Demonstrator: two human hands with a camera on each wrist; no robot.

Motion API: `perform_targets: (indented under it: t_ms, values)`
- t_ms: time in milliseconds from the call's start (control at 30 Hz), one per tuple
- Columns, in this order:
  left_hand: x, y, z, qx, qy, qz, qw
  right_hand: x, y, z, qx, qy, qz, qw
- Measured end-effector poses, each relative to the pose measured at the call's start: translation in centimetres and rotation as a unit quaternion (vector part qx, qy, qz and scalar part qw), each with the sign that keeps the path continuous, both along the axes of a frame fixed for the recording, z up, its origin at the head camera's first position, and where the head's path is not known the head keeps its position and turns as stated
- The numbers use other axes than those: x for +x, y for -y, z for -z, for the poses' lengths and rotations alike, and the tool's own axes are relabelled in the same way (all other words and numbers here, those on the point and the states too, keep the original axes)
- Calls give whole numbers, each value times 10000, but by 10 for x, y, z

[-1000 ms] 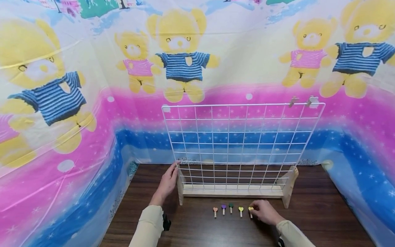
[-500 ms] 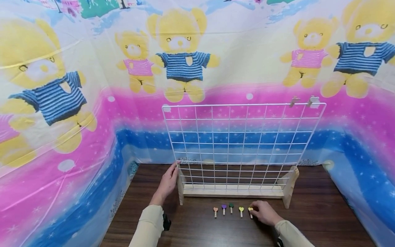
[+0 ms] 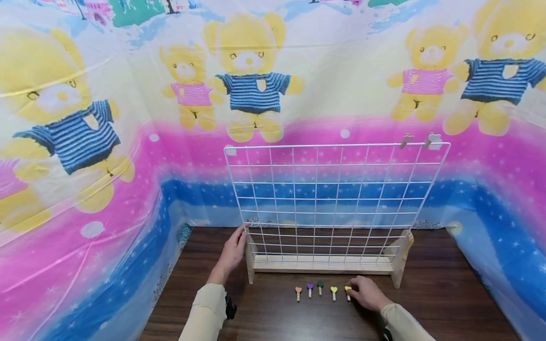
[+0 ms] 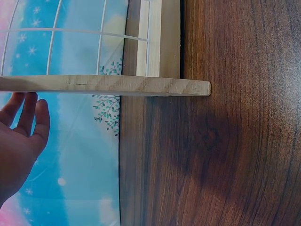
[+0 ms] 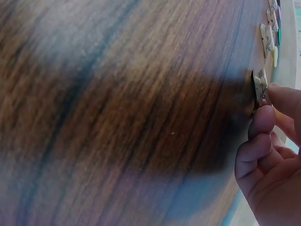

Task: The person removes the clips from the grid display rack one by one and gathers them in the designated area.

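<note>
My right hand [image 3: 367,292] pinches a small wooden clothespin [image 3: 348,289] with a yellow heart, low over the table. In the right wrist view, thumb and finger meet at one end of this clothespin [image 5: 259,88]. To its left lie more heart clothespins in a row: yellow [image 3: 334,290], dark green [image 3: 320,284], purple [image 3: 309,287] and orange [image 3: 298,290]. Behind them a white wire grid [image 3: 315,198] stands upright in a wooden stand [image 3: 320,270]. My left hand [image 3: 233,248] rests its fingertips against the stand's left side piece [image 4: 141,84], with nothing held.
Two clothespins, a brownish one [image 3: 406,139] and a pale one [image 3: 432,139], sit on the grid's top wire at the right. Dark wood-grain table [image 3: 273,322] lies underneath. A bear-printed cloth [image 3: 341,85] hangs behind and along both sides.
Almost nothing differs. The right hand still pinches the yellow-heart clothespin at nearly the same spot, and the left hand stays at the stand.
</note>
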State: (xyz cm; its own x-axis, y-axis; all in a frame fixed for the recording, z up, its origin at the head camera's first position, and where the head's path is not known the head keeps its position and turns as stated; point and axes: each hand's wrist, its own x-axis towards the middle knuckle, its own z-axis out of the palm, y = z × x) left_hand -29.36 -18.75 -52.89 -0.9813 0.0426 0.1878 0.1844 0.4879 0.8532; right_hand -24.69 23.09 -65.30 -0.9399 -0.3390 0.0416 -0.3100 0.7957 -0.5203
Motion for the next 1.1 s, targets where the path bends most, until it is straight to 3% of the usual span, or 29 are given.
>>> perform_targets:
  t_ms: [333,633,800,1100]
  values:
    - [-1,0,1,-41,-82,-3,10000,1,-1,1,68,-237,49,9997]
    - [0,0,0,-51,-2,-26,10000,1,-3,-23,386,-545,206,9976]
    - [-1,1,0,-29,47,-41,10000,-2,-10,-52,572,-840,69,9948]
    - [-1,1,2,-22,26,0,10000,0,-24,-135,394,-1399,-107,9893]
